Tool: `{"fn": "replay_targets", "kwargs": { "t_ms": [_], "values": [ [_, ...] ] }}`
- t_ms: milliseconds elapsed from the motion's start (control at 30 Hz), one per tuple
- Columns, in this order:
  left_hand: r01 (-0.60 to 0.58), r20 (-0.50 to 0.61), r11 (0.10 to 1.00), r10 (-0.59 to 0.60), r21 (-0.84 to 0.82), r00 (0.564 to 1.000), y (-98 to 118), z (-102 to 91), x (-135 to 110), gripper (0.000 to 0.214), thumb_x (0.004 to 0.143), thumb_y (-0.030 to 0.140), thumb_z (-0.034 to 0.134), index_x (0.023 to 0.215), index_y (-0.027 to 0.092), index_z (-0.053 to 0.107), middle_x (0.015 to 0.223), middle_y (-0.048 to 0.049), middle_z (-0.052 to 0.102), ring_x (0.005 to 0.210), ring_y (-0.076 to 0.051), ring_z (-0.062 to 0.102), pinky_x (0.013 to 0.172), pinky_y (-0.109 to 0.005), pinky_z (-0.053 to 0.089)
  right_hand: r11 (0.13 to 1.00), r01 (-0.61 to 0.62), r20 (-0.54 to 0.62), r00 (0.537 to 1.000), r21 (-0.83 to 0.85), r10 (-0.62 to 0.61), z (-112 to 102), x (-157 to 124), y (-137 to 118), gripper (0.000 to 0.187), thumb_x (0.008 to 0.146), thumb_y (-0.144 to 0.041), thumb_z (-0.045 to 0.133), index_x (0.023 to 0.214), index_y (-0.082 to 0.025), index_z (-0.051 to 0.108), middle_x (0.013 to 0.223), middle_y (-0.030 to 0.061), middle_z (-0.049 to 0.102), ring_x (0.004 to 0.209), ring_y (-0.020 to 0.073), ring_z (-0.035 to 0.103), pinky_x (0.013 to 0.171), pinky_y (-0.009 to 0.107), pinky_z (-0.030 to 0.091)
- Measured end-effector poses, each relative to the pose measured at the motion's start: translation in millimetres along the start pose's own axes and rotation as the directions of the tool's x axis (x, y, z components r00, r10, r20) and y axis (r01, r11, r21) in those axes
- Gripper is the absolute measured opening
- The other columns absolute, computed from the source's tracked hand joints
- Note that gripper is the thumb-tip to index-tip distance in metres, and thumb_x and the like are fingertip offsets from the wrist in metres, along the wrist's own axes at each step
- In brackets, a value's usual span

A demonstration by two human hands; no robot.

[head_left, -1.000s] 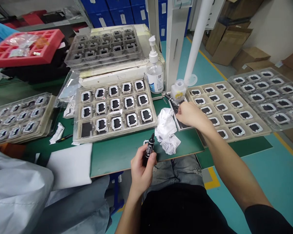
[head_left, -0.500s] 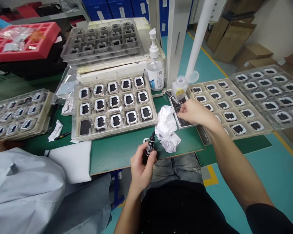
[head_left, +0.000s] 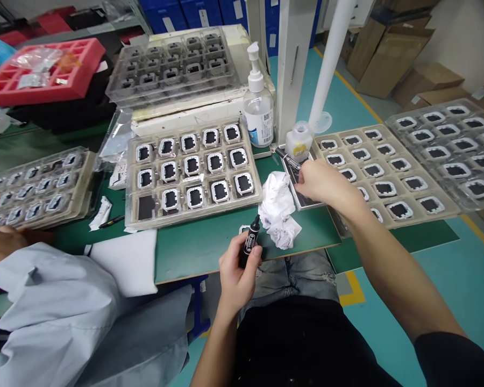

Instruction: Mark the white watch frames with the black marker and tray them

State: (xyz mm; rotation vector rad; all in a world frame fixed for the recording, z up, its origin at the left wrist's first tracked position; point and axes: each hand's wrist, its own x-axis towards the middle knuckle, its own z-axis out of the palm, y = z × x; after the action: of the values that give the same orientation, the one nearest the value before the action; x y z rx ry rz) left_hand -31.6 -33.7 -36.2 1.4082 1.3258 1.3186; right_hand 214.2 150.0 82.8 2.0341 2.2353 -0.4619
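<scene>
My left hand (head_left: 237,274) is closed around a black marker (head_left: 250,241), its narrow tip pointing up. The edge of a white frame piece (head_left: 244,228) shows just behind that hand; whether the fingers touch it I cannot tell. My right hand (head_left: 320,181) reaches into a small shallow tray (head_left: 311,205), fingertips bent together over its dark inside. What they pinch, if anything, is hidden. Another black marker (head_left: 288,159) lies across the tray's back end, beside an open bottle (head_left: 299,142) with a yellow mark. Crumpled white paper (head_left: 280,212) lies between my hands.
A tray of white-rimmed black parts (head_left: 193,212) lies ahead, one pocket without a part. More filled trays (head_left: 387,172) stand right, with others left and behind. A pump bottle (head_left: 259,115) stands by the post. A co-worker's sleeve (head_left: 64,295) is close on my left.
The whole view has shifted slightly, with the trays and table a little further right in the picture. Both hands keep nearly the same places and grips.
</scene>
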Motion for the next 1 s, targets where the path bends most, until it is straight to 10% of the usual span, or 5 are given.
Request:
{"fn": "replay_targets", "kwargs": {
  "t_ms": [667, 1000],
  "values": [
    [0.029, 0.009, 0.982, -0.028, -0.185, 1.000, 7, 0.6, 6, 0.031, 0.119, 0.048, 0.075, 0.134, 0.022, 0.079, 0.095, -0.0027, 0.070, 0.075, -0.016, 0.066, 0.068, -0.027, 0.055, 0.923, -0.004, 0.047, 0.999, 0.385, -0.016, -23, -41, 20, 0.025, 0.106, -0.023, 0.072, 0.082, -0.023, 0.065, 0.074, 0.0003, 0.072, 0.068, 0.0169, 0.065, 0.069, 0.034, 0.046],
    [-0.054, 0.088, 0.965, 0.079, -0.255, 0.993, 27, 5.1, 5, 0.039, 0.123, 0.035, 0.068, 0.160, 0.024, 0.072, 0.107, -0.0077, 0.080, 0.096, -0.022, 0.077, 0.087, -0.034, 0.064, 0.351, 0.116, -0.080, 0.990, 0.929, -0.116, 40, -111, 35, 0.043, 0.093, -0.057, 0.100, 0.095, -0.028, 0.067, 0.073, -0.0011, 0.077, 0.067, 0.0195, 0.078, 0.065, 0.033, 0.065]
  ]
}}
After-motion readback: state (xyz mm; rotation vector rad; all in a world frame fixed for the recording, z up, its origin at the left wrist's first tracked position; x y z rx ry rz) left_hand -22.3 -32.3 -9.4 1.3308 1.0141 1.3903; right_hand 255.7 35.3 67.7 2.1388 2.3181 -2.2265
